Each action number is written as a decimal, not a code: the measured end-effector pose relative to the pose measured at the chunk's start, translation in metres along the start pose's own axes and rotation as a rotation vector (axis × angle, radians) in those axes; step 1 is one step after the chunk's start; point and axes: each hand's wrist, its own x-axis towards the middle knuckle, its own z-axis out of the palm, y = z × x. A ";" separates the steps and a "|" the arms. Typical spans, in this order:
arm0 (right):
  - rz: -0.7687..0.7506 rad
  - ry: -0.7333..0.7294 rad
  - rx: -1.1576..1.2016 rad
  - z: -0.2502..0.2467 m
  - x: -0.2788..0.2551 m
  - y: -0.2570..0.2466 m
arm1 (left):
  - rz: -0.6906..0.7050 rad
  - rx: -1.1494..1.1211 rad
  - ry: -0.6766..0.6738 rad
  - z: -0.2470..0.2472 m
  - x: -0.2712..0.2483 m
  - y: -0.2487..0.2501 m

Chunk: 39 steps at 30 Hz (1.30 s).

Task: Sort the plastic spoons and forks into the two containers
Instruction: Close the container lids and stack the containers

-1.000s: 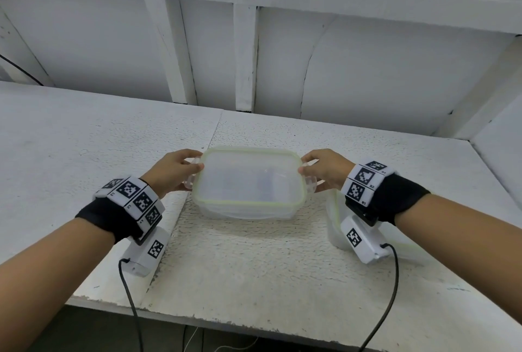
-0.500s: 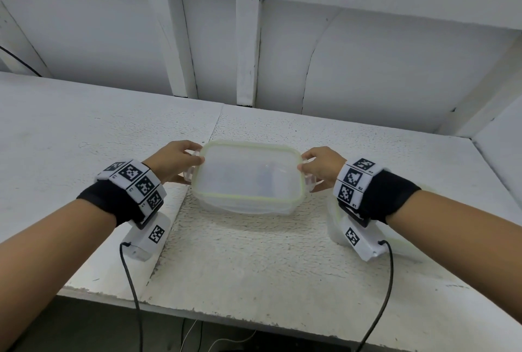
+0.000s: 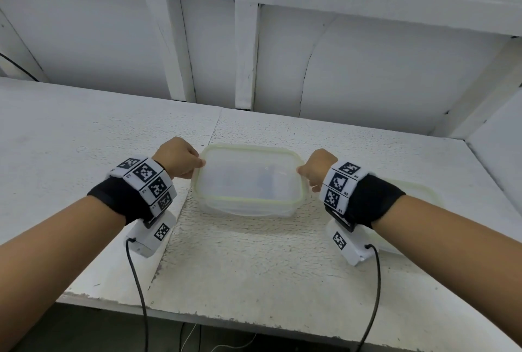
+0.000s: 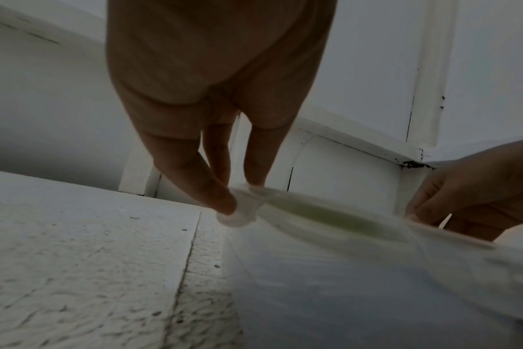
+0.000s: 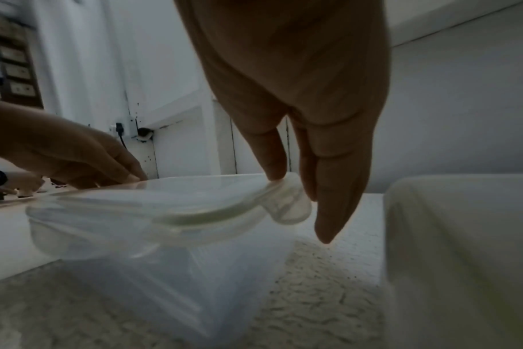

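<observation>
A clear plastic container [image 3: 248, 207] with a green-rimmed lid [image 3: 226, 151] stands on the white table, in front of me. My left hand [image 3: 199, 164] pinches the lid's left clip [image 4: 239, 214] between thumb and fingers. At the other end my right hand [image 3: 302, 171] pinches the right clip [image 5: 290, 205]. In the right wrist view the lid [image 5: 164, 203] looks blurred and sits slightly above the container body [image 5: 164, 271]. Faint bluish shapes show through the lid; I cannot tell spoons from forks.
A second clear container [image 3: 418, 190] with a greenish rim stands just right of my right wrist and looms large [image 5: 463, 259] in the right wrist view. A white panelled wall [image 3: 254, 55] closes the back of the table. The table's front edge [image 3: 226, 320] is near me.
Both hands have stayed on the two ends of the lid. Their wrists have lifted a little and the fingers now pinch the clips from above.
</observation>
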 end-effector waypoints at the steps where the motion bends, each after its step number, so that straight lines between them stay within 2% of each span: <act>1: -0.012 -0.026 0.048 -0.001 0.002 0.000 | -0.004 -0.012 0.007 0.000 0.000 -0.001; 8: -0.026 -0.038 0.106 -0.004 0.002 -0.002 | -0.028 -0.100 0.016 0.002 0.000 -0.006; 12: 0.036 -0.011 0.105 -0.001 0.003 0.000 | -0.041 -0.151 -0.017 0.001 0.001 -0.008; 18: 0.082 -0.023 0.278 0.001 0.004 0.002 | -0.051 -0.215 -0.035 0.001 0.001 -0.010; 21: 0.083 -0.036 0.289 -0.001 0.002 0.000 | -0.039 -0.193 -0.033 0.001 0.000 -0.009; 24: 0.101 -0.118 0.228 -0.009 -0.005 -0.009 | -0.026 -0.095 -0.059 0.000 -0.003 -0.004; 26: 0.030 -0.157 0.092 -0.017 -0.010 -0.021 | 0.044 0.140 -0.061 0.002 -0.005 0.000; 28: -0.148 -0.128 -0.075 -0.025 -0.009 -0.037 | 0.227 0.399 -0.013 0.005 -0.011 0.002; 29: -0.240 -0.127 -0.164 -0.027 -0.007 -0.046 | 0.336 0.460 -0.016 0.008 -0.017 0.003; 32: -0.427 -0.202 -0.446 -0.023 0.002 -0.067 | 0.549 0.562 -0.235 0.021 -0.037 0.000; 33: -0.448 -0.235 -0.506 -0.018 0.005 -0.071 | 0.584 0.638 -0.277 0.027 -0.042 -0.003; 35: -0.475 -0.269 -0.599 -0.008 0.010 -0.074 | 0.640 0.770 -0.233 0.038 -0.048 -0.009; 37: -0.495 -0.288 -0.616 -0.003 0.015 -0.075 | 0.650 0.788 -0.153 0.043 -0.050 -0.013; 39: -0.504 -0.296 -0.604 -0.002 0.017 -0.076 | 0.641 0.762 -0.130 0.045 -0.051 -0.015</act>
